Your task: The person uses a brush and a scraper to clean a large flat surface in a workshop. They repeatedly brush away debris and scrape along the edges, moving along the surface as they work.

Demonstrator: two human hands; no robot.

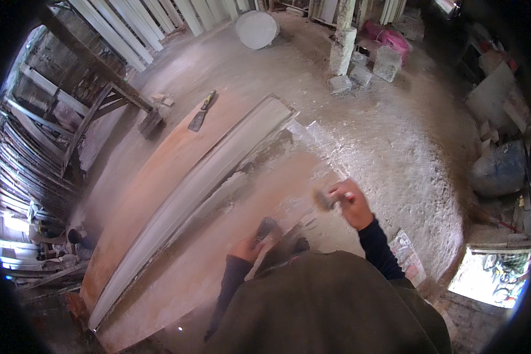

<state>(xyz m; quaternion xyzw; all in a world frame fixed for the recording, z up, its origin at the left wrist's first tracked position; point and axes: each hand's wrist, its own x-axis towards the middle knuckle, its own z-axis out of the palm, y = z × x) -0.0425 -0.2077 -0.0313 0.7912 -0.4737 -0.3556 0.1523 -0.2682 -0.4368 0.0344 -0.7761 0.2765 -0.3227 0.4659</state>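
My right hand (356, 207), to the right of the worktop's edge, is closed around a brush with pale tan bristles (323, 200); the bristles point left. My left hand (246, 250) is low over the orange-brown worktop (265, 194), with its fingers closed on a dark grey, flat-looking tool (268, 226) whose exact kind is blurred. Beyond both hands, a long white plaster moulding (200, 183) lies lengthwise on the worktop, with rough white residue along its near side. A scraper with a yellow and black handle (202, 111) rests on the far side of the moulding.
Long white strips (118, 29) lean at the back left. A round pale disc (257, 29) and a whitened post (341, 52) with blocks at its foot stand farther back. A blue drum (500, 168) is at the right. White-splashed floor (395, 159) borders the worktop.
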